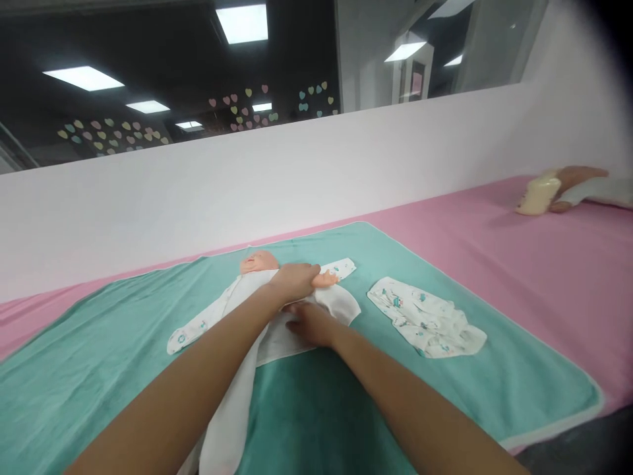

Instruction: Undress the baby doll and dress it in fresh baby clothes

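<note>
A baby doll (260, 261) lies on its back on a teal blanket (123, 316), its head away from me. White clothing with a small print is spread around it, one sleeve (185, 335) pointing left and another sleeve (341, 267) right. My left hand (295, 280) is closed around the doll's arm, and the doll's small hand (325, 280) sticks out past my fingers. Just below, my right hand (312, 323) has its fingers bent into the white garment (277, 340); its fingertips are partly hidden by the cloth.
To the right on the blanket lies a crumpled white printed baby garment (428, 320). Farther right, another person's hand (578, 177) holds a cream bottle (539, 196) on the pink surface (494, 231). A white wall (198, 191) with windows stands behind.
</note>
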`<state>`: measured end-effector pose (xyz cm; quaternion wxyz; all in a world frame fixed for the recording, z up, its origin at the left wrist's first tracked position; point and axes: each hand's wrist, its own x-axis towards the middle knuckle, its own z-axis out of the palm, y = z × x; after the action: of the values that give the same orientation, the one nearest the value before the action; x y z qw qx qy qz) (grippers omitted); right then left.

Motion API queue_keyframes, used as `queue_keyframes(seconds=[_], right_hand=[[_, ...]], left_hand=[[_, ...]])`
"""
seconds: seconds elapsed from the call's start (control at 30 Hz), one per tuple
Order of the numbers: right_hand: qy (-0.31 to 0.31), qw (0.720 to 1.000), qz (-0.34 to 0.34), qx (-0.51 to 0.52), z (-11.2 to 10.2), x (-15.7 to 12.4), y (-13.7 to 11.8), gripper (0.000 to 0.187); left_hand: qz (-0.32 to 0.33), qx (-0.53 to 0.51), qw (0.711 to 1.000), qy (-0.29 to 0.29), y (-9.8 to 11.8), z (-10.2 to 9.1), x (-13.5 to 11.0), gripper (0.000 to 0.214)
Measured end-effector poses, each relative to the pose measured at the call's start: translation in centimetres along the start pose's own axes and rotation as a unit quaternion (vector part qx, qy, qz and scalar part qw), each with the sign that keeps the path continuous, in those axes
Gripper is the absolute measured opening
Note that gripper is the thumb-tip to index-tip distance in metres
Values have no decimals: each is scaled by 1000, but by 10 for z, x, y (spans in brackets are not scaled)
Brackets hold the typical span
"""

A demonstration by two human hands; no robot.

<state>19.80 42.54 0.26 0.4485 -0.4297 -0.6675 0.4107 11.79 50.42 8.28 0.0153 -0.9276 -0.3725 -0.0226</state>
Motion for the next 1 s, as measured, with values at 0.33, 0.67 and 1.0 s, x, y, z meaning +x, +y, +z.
queue_keyframes(seconds=[0.33, 0.67, 1.0], right_hand=[[208, 937, 154, -233, -67, 15, 29, 35], [268, 953, 141, -18, -91, 23, 39, 37], [242, 895, 0, 376, -85, 18, 8, 44]], left_hand=[[-29, 73, 996, -34, -9, 7, 12, 15], [-59, 137, 985, -84, 3, 6, 9, 25], [-184, 150, 968, -84, 14, 12, 18, 20]])
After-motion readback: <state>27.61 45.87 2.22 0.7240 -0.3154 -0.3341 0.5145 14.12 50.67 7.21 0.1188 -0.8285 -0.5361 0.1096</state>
